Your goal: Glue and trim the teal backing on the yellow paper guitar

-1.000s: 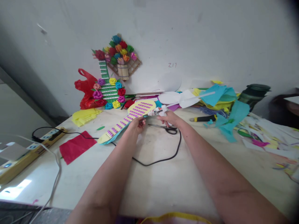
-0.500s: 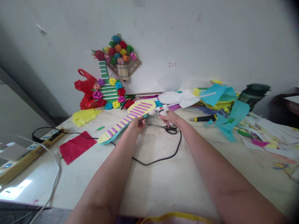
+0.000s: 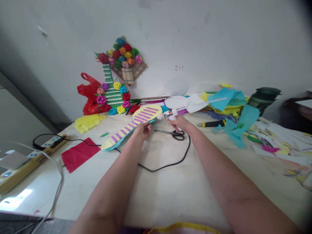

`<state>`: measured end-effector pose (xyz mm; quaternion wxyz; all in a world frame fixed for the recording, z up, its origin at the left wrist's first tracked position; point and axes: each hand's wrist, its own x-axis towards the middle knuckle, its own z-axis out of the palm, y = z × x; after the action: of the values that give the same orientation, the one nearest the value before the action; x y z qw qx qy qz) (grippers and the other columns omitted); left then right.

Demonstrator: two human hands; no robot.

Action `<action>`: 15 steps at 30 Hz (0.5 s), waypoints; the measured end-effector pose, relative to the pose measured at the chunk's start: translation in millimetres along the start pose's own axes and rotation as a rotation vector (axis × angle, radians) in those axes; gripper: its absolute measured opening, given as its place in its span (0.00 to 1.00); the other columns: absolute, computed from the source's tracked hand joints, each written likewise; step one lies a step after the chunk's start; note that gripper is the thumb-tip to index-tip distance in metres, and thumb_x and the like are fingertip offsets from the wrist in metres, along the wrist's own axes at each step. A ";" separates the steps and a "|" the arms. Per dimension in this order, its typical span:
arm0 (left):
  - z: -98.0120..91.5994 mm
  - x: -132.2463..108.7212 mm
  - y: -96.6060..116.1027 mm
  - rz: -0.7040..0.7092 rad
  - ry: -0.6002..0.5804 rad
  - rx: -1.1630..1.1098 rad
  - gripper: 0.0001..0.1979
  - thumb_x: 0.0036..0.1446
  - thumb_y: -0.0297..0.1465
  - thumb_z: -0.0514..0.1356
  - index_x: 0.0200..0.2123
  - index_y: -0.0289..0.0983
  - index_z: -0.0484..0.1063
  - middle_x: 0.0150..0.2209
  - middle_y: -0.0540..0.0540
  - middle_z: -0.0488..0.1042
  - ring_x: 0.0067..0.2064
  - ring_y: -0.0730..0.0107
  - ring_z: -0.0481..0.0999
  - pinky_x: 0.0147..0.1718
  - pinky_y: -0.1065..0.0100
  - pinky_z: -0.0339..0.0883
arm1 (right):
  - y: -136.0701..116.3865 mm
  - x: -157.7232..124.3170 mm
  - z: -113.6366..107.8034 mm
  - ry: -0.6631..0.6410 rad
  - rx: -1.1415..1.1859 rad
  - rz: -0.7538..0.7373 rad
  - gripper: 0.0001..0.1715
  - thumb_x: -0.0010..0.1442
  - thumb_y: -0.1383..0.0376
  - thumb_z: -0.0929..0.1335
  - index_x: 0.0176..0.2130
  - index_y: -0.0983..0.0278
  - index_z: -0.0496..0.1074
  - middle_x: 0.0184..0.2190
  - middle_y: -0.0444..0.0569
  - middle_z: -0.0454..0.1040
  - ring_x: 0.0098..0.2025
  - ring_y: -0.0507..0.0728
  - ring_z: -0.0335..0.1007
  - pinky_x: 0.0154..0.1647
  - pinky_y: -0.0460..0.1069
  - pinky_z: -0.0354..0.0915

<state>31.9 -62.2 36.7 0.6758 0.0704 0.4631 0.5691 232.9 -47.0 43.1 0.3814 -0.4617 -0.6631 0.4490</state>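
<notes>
My left hand [image 3: 144, 129] is closed on the lower edge of a yellow guitar-shaped cutout [image 3: 126, 128] with rows of purple strips and a light-blue layer beneath. In my right hand [image 3: 179, 123] is a white hot glue gun [image 3: 168, 114], fingers wrapped round its handle. Its nozzle points left, close to the cutout's right edge. Whether the tip touches the edge I cannot tell. Dark-handled scissors [image 3: 177, 135] lie on the table just below my right hand. A black cord [image 3: 168, 166] loops over the table between my forearms.
A flower-trimmed green guitar-shaped craft [image 3: 114, 96] leans on the wall beside a red plastic bag [image 3: 90, 97]. At left are red crepe paper [image 3: 80, 154] and a power strip [image 3: 46, 146]. To the right lie a yellow-black cutter [image 3: 212, 123], blue paper [image 3: 241, 123] and a dark bottle [image 3: 264, 97].
The glue gun and my right hand have shifted slightly to the right, away from the cutout's edge. My left hand keeps its hold on the cutout.
</notes>
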 end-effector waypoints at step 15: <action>0.6 0.1 0.6 -0.005 0.013 -0.021 0.04 0.55 0.22 0.54 0.28 0.31 0.65 0.17 0.50 0.66 0.13 0.82 0.62 0.10 0.81 0.60 | 10.8 3.0 -14.1 0.037 -0.024 0.018 0.16 0.49 0.59 0.70 0.21 0.64 0.61 0.13 0.39 0.60 0.12 0.47 0.56 0.10 0.43 0.54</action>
<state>32.0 -61.7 37.3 0.6748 0.0584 0.4619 0.5726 248.0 -38.8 37.4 0.3840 -0.4803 -0.6572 0.4359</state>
